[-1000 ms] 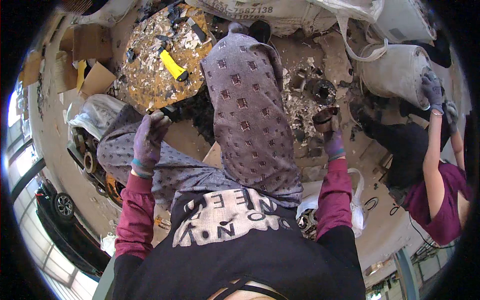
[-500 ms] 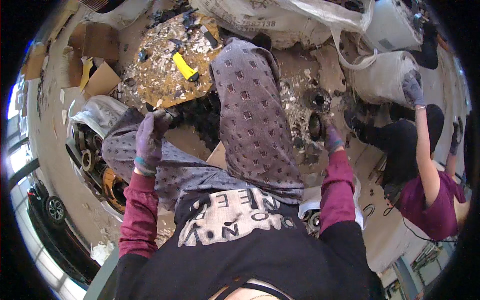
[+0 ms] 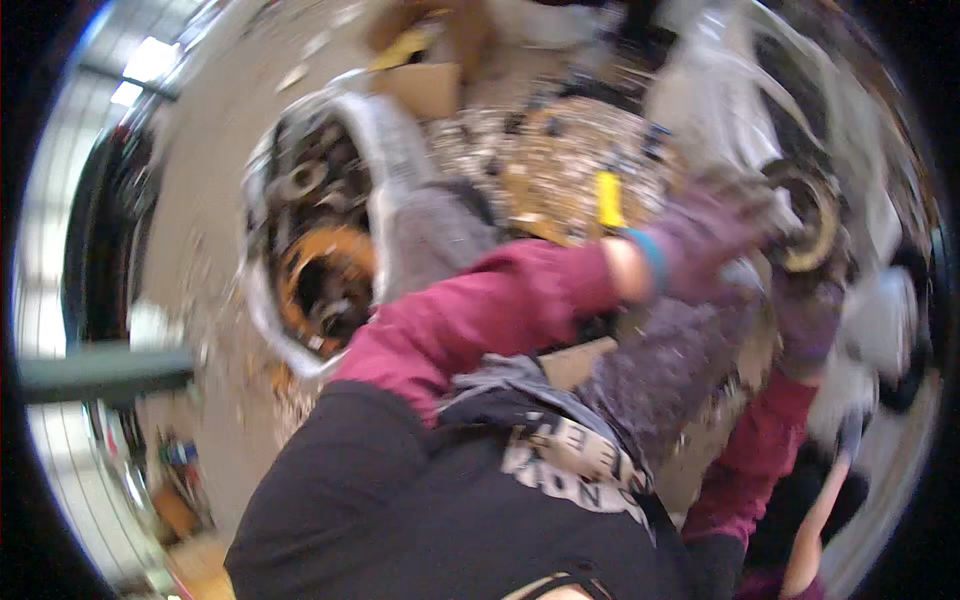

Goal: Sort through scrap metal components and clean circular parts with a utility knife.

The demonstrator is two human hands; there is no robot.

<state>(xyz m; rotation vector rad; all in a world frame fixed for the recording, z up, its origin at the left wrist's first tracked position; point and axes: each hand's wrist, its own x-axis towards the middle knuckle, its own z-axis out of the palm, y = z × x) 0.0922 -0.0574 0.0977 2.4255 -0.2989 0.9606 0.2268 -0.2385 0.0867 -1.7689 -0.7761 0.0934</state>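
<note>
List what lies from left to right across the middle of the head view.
Open white sack of rusty metal parts → maroon-sleeved forearm → yellow tool handle → purple-gloved left hand → round brass-coloured metal part, with both hands at it.

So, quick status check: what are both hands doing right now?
Left gloved hand and right gloved hand both on a round brass-coloured metal part. Grip blurred. Yellow-handled tool lies on the scrap pile.

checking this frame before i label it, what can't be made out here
Head view, all smeared by motion blur:
- Round metal part: both gloved hands meet at it; its kind is unclear.
- Left hand and right hand: grip unreadable.
- Big sack: its scrap merges together.
- Another person's arm: cut off by the rim.
</note>
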